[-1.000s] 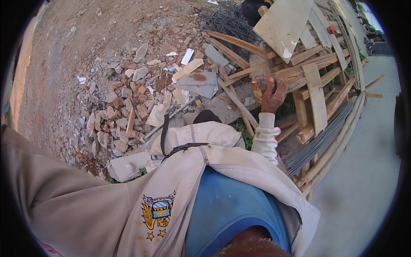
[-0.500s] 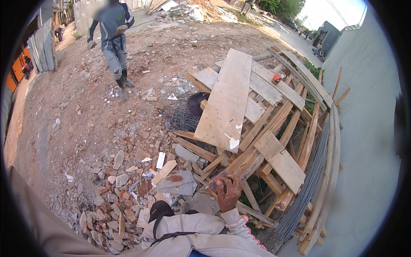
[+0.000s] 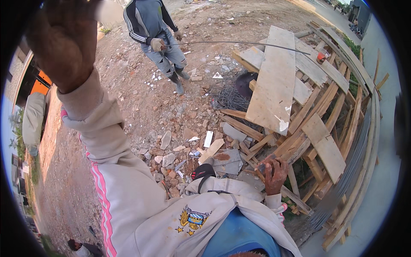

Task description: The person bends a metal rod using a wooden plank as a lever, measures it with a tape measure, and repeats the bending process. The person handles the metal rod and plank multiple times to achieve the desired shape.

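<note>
My left hand (image 3: 64,47) is raised close to the camera at the upper left, dark and cut by the picture's rim, so its fingers cannot be made out. Low at the right, my right hand (image 3: 276,174) has curled fingers beside the near end of a stack of wooden boards (image 3: 286,150); whatever it grips, if anything, is too small to name. Across the ground a co-worker in a striped jacket (image 3: 147,19) grips a long thin metal rod (image 3: 239,42) in a gloved hand (image 3: 157,44). The rod reaches over the wood pile.
A wide pale plank (image 3: 274,81) and a shorter board (image 3: 324,147) lie on the tangled lumber. Coiled wire (image 3: 231,99) and a dark round object (image 3: 246,83) sit beside it. Thin metal bars (image 3: 342,182) run along the wall (image 3: 389,141). Broken bricks and rubble (image 3: 171,147) cover the ground.
My left arm has come up into view at the left. The co-worker has come nearer, with the rod now stretched rightward. The view has shifted left; my right hand stays by the boards.
</note>
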Tool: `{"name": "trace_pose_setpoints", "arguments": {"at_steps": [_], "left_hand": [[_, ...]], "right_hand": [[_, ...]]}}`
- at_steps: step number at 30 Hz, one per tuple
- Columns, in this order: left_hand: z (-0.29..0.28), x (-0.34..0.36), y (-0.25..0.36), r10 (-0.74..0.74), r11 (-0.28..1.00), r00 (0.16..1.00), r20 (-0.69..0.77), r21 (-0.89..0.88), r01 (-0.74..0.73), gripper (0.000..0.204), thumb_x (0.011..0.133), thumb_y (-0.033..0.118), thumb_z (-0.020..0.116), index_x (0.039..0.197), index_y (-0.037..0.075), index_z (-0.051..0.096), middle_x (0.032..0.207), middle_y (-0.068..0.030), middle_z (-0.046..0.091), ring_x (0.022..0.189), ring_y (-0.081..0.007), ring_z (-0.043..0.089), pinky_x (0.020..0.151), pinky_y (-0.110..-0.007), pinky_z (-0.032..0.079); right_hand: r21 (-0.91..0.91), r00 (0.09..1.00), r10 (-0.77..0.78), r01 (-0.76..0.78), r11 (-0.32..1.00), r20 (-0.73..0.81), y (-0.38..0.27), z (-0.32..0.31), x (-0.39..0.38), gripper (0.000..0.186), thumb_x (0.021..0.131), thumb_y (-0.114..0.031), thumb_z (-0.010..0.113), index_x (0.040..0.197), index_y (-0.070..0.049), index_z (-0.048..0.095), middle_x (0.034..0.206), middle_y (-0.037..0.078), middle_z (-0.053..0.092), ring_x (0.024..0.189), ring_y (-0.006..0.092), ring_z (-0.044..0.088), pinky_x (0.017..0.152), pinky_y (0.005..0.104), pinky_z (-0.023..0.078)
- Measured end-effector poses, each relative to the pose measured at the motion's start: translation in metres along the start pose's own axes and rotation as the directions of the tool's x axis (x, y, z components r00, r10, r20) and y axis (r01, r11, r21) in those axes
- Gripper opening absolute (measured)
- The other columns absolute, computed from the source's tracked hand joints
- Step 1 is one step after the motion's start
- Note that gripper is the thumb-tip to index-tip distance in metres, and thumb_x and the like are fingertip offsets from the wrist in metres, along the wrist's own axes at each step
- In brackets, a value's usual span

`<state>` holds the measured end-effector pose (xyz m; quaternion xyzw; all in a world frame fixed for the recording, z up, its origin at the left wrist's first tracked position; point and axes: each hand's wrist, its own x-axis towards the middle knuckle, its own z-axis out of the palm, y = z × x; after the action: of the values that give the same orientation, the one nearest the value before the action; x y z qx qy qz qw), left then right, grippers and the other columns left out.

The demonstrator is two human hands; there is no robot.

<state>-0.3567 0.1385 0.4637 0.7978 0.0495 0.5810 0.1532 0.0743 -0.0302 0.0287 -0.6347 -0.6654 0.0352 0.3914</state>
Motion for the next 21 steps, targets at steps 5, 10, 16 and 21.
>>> {"name": "trace_pose_setpoints", "arguments": {"at_steps": [5, 10, 16, 21], "left_hand": [[0.028, -0.114, -0.204, -0.525, 0.794, 0.851, -0.017, 0.35, 0.497, 0.052, 0.096, 0.038, 0.069, 0.135, 0.005, 0.061, 0.127, -0.0153, 0.065, 0.12, -0.0246, 0.061, 0.102, -0.037, 0.05], [0.074, -0.196, -0.335, -0.625, 0.704, 0.751, 0.213, 0.57, 0.425, 0.056, 0.088, 0.036, 0.076, 0.136, 0.01, 0.059, 0.135, -0.0157, 0.057, 0.121, -0.0334, 0.059, 0.099, -0.045, 0.049], [0.15, -0.239, -0.421, -0.529, 0.694, 0.696, 0.486, 0.719, 0.026, 0.07, 0.085, 0.052, 0.072, 0.14, 0.013, 0.054, 0.139, -0.0162, 0.054, 0.13, -0.0364, 0.05, 0.109, -0.05, 0.04], [0.187, -0.244, -0.454, -0.483, 0.812, 0.563, 0.67, 0.584, 0.001, 0.044, 0.092, 0.044, 0.066, 0.123, 0.013, 0.063, 0.114, -0.015, 0.063, 0.109, -0.0366, 0.062, 0.098, -0.052, 0.046]], "right_hand": [[-0.027, 1.0, 0.004, -0.004, 1.0, -0.024, -0.002, 0.003, 0.006, 0.03, 0.093, -0.03, 0.065, 0.101, -0.002, 0.068, 0.109, 0.016, 0.06, 0.106, 0.0363, 0.057, 0.096, 0.0472, 0.041], [-0.067, 0.992, 0.121, -0.124, 0.99, -0.046, -0.02, 0.002, 0.01, 0.03, 0.092, -0.028, 0.065, 0.099, 0.001, 0.067, 0.108, 0.017, 0.06, 0.107, 0.0374, 0.057, 0.097, 0.0465, 0.042], [-0.013, 0.937, 0.332, -0.335, 0.942, -0.105, -0.039, 0.009, 0.014, 0.033, 0.088, -0.028, 0.072, 0.099, 0.002, 0.067, 0.11, 0.018, 0.061, 0.107, 0.0367, 0.058, 0.093, 0.0437, 0.047], [-0.018, 0.903, 0.336, -0.353, 0.935, -0.268, -0.037, 0.02, 0.011, 0.032, 0.088, -0.028, 0.072, 0.098, 0.001, 0.068, 0.101, 0.018, 0.064, 0.1, 0.0369, 0.063, 0.089, 0.043, 0.05]]}}
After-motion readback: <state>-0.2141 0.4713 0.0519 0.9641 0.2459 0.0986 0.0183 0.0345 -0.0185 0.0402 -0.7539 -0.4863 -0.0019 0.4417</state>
